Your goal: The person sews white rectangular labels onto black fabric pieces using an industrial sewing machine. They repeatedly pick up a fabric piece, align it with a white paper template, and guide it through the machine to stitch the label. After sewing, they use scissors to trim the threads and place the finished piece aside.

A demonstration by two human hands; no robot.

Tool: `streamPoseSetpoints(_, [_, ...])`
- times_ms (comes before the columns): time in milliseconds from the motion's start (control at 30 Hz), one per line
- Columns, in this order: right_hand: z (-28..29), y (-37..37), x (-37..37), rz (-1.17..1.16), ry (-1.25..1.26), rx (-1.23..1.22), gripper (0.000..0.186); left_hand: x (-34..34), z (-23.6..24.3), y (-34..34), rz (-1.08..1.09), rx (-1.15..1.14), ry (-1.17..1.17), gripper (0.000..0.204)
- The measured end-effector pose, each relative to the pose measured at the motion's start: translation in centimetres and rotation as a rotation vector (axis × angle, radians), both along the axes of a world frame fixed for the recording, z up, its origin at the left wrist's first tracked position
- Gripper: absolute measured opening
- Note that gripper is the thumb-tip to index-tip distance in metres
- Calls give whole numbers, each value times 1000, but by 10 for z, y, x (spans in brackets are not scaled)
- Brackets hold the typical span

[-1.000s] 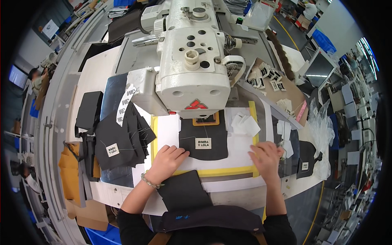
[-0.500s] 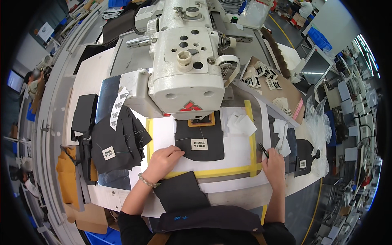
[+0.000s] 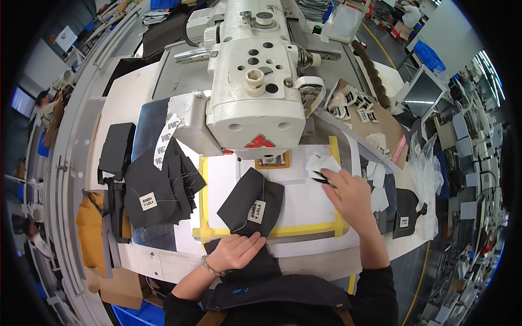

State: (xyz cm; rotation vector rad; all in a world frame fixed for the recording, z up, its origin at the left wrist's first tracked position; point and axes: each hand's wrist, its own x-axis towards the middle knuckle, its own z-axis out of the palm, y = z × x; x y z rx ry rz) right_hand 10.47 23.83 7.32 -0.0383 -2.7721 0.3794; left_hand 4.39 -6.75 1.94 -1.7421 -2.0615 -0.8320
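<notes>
A black fabric piece with a sewn label (image 3: 234, 207) lies turned at an angle on the white template (image 3: 303, 209) with yellow tape borders. My left hand (image 3: 232, 252) pinches its lower corner. My right hand (image 3: 349, 198) holds black tweezers (image 3: 321, 177) over small white paper squares (image 3: 324, 162) at the template's right. Above these stands a white industrial sewing machine (image 3: 255, 108), its presser frame (image 3: 283, 162) now uncovered. A plain black piece (image 3: 253, 263) lies under my left hand, partly hidden.
Stacked labelled black pieces (image 3: 157, 204) and mustard material (image 3: 89, 228) lie left; a cardboard tray of labels (image 3: 386, 128), a plastic bag (image 3: 423, 185) and another black piece (image 3: 408, 212) lie right. Two other people (image 3: 45, 106), (image 3: 405, 19) are at distant stations.
The labelled piece has come out from under the machine toward me, rotated, with my left hand. My right hand, with the tweezers, has moved up and left toward the white squares.
</notes>
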Motion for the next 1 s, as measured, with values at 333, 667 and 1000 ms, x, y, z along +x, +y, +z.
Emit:
streamPoseSetpoints(333, [-41,-33,-74,463,150,394,33,27,8,-5,85,5,-31,27])
streamPoseSetpoints(667, [-53,-38,-76,510,137,374,27,30,7,-6,130,19,-57,27])
streamPoseSetpoints(1000, [-36,-18,-59,352,155,240,32,-14,22,-17,580,377,-983,4])
